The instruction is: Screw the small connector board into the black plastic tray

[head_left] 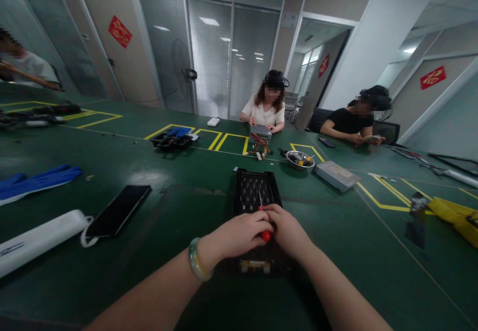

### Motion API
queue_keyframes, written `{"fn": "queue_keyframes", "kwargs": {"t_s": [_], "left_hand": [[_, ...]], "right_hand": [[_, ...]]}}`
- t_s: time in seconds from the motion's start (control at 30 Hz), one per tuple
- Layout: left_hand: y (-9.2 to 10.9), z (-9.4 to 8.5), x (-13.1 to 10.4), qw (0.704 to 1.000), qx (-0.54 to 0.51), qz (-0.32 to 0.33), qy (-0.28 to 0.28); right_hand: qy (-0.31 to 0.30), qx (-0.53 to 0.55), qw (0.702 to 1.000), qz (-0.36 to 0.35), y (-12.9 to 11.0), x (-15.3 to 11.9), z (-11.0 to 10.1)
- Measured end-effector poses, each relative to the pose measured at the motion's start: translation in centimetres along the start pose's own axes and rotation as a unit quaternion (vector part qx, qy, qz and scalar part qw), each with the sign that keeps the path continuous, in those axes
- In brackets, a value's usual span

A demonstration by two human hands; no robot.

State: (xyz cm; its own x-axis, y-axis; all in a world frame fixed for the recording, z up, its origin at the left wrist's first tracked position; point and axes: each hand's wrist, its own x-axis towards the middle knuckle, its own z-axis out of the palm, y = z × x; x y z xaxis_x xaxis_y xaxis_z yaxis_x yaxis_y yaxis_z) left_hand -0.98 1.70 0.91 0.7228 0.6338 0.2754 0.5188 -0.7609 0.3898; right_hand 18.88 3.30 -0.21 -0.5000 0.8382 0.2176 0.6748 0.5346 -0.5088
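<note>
A screwdriver with a red handle (266, 235) lies between my two hands, its thin metal shaft pointing away from me over a black slotted case (277, 191). My left hand (239, 232) comes in from the left with a bangle on the wrist, fingers closed about the handle. From the other side my right hand (289, 229) meets it, fingertips pressed on the screwdriver near the front of the handle. Beneath both hands the middle of the case is hidden. Its near end shows a small tan and metal part (255, 266).
On the left are a phone (121, 210), a white strapped bar-shaped object (45, 236) and a blue glove (41, 179). Beyond the case stand a metal bowl of parts (299, 160), a grey metal box (336, 175) and a black tray (172, 139). Several people sit around the green table (179, 251).
</note>
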Motion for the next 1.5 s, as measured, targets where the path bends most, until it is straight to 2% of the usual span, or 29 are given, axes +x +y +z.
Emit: {"fn": "queue_keyframes", "kwargs": {"t_s": [0.27, 0.43, 0.5, 0.57, 0.7, 0.77, 0.83, 0.97, 1.1, 1.3, 1.5], "left_hand": [[-0.4, 0.0, -0.2, 1.000, -0.021, -0.008, -0.008], [-0.5, -0.2, -0.1, 1.000, -0.015, 0.003, 0.020], [-0.9, -0.4, 0.0, 0.998, -0.030, -0.005, 0.055], [-1.7, -0.5, 0.1, 0.991, -0.060, -0.032, 0.118], [-4.4, -0.6, 0.0, 0.945, -0.122, -0.136, 0.272], [-5.9, -0.4, -0.1, 0.922, -0.139, -0.184, 0.311], [-7.1, -0.2, -0.1, 0.910, -0.146, -0.212, 0.326], [-8.4, 0.4, -0.1, 0.895, -0.155, -0.251, 0.335], [-9.1, 1.3, 0.0, 0.889, -0.157, -0.284, 0.322], [-10.2, 2.3, 0.0, 0.888, -0.159, -0.343, 0.262], [-9.6, 1.6, 0.2, 0.894, -0.157, -0.361, 0.215]], "right_hand": [[-0.009, 0.012, 1.000, -0.009, 0.0, 0.0, 0.1], [0.003, 0.021, 1.000, -0.007, 0.2, 0.1, 0.3], [0.025, 0.025, 0.999, 0.002, 0.4, 0.0, 0.1], [0.062, 0.028, 0.997, 0.022, 0.9, -0.1, -0.3], [0.141, 0.025, 0.985, 0.101, 2.9, -0.2, -1.0], [0.153, 0.023, 0.977, 0.148, 4.0, -0.2, -0.9], [0.145, 0.020, 0.972, 0.185, 4.8, -0.1, -0.5], [0.096, 0.023, 0.969, 0.228, 5.0, -0.1, 0.2], [0.048, 0.030, 0.969, 0.239, 4.6, -0.1, 0.1], [0.016, 0.013, 0.971, 0.239, 4.7, 0.0, -0.2], [-0.018, -0.037, 0.969, 0.244, 3.7, 0.3, -0.6]]}}
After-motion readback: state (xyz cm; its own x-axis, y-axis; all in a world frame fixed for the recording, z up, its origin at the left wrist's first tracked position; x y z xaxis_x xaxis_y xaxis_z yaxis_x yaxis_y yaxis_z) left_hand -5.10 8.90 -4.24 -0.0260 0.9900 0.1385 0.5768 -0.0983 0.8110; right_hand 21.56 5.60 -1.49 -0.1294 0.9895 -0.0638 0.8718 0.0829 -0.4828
